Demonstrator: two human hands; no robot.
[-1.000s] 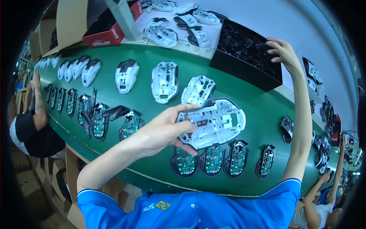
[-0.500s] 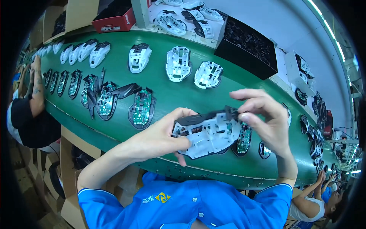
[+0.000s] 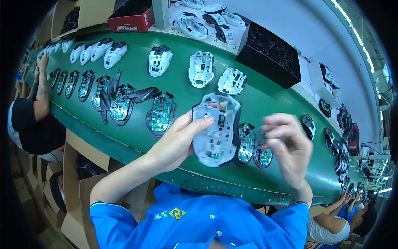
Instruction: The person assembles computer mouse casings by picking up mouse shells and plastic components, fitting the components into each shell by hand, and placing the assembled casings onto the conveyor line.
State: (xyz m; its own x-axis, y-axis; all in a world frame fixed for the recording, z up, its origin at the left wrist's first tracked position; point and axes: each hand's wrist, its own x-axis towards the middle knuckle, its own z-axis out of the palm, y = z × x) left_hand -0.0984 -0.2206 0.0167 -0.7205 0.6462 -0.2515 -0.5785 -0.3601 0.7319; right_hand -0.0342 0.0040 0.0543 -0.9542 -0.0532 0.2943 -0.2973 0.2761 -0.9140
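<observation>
My left hand (image 3: 176, 143) grips a white computer mouse shell (image 3: 213, 139) by its left side, thumb pressed on the inner face. The hollow inside of the shell faces up, with black trim along its edges. To the right of it, my right hand (image 3: 290, 145) is raised, apart from the shell, fingers bent; motion blur hides whether anything is between them. Below that hand, two mouse bases with green circuit boards, one (image 3: 246, 145) beside the shell and another (image 3: 263, 157) farther right, lie on the green bench (image 3: 186, 112).
More boarded bases (image 3: 161, 114) and white shells (image 3: 202, 68) stand in rows to the left and beyond. A black box of small dark parts (image 3: 269, 54) sits at the back, near a red box (image 3: 130, 20). Another person (image 3: 37, 116) works at the left; others sit far right.
The shell has turned from lying sideways to upright, its inside now facing me. My right hand has come off its black end part and moved slightly down and away.
</observation>
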